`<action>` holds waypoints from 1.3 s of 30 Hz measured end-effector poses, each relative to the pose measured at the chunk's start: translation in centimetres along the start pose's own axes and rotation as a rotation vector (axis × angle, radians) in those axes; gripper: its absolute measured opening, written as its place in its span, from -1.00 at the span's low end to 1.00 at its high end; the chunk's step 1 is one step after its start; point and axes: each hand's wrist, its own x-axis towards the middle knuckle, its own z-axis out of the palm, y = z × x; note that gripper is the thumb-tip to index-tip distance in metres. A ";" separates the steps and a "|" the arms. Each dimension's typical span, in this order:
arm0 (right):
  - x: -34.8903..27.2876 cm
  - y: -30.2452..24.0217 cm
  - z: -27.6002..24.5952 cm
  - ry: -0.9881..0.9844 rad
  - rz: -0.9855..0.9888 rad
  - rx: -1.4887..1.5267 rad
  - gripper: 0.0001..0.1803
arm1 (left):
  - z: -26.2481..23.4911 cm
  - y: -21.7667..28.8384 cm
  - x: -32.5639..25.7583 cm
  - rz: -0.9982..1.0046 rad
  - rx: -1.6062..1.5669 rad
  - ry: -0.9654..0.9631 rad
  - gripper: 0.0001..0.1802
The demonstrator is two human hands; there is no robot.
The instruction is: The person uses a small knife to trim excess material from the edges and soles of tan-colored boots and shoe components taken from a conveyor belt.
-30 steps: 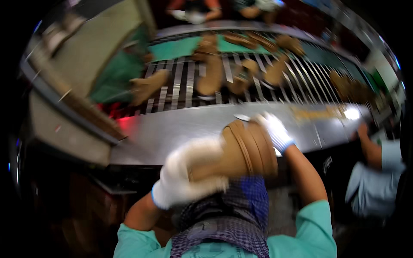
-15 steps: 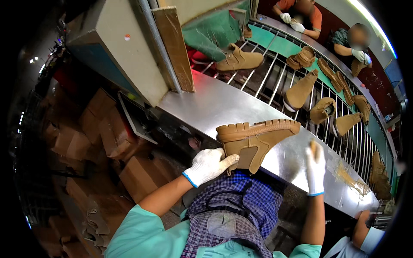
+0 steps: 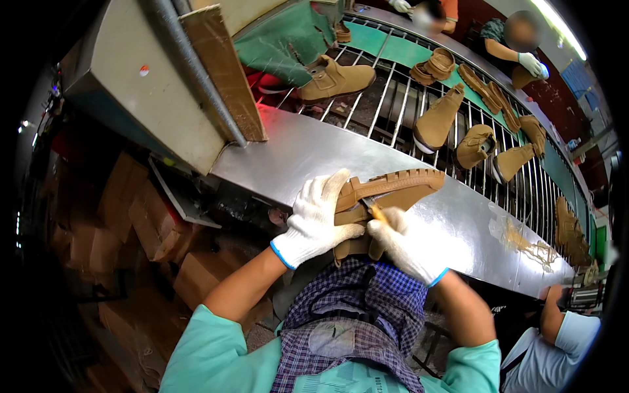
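Note:
A tan ankle boot [image 3: 411,185] is tilted sole-up above the near edge of the metal ledge. My left hand [image 3: 313,219], in a white knit glove, grips it at the heel end, thumb across the shaft. My gloved right hand [image 3: 407,243] is closed round a small tool [image 3: 378,213] with a yellowish handle; its working end is too hidden to name. That end lies against the boot's side, just below the ridged sole edge. My right fingers cover part of the upper.
Beyond the steel ledge [image 3: 288,154], a barred conveyor [image 3: 393,105] carries several tan boots [image 3: 440,118] and loose soles [image 3: 481,88]. A wooden board [image 3: 226,72] and pipe stand at left, above cardboard boxes [image 3: 154,223]. Co-workers sit across, and another person's arm [image 3: 553,318] is at lower right.
My right hand has come left from over the ledge, bringing the tool to the boot. My left hand has shifted up round the heel. The view has turned slightly, shifting the surroundings left.

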 end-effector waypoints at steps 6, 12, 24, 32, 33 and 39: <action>-1.2 1.2 1.9 0.183 -0.386 -0.493 -0.60 | 0.2 -1.6 -0.2 0.192 -0.005 0.129 0.04; -4.2 -1.7 2.3 0.008 -0.354 -0.790 -0.61 | 1.5 -1.9 0.4 0.270 0.011 0.180 -0.07; -5.1 3.9 -3.9 0.137 -0.181 -0.591 -0.51 | -1.5 0.0 1.8 0.393 0.137 0.136 -0.31; -4.3 3.8 -6.1 0.314 -0.367 -0.615 -0.59 | -1.4 0.7 5.4 0.316 0.189 -0.267 -0.48; -4.1 4.0 -6.3 0.408 -0.435 -0.507 -0.60 | -1.4 0.9 5.4 0.314 0.189 -0.270 -0.48; -1.0 9.3 -5.4 0.354 -0.249 -0.376 -0.59 | -1.6 1.5 6.0 0.293 0.204 -0.333 -0.44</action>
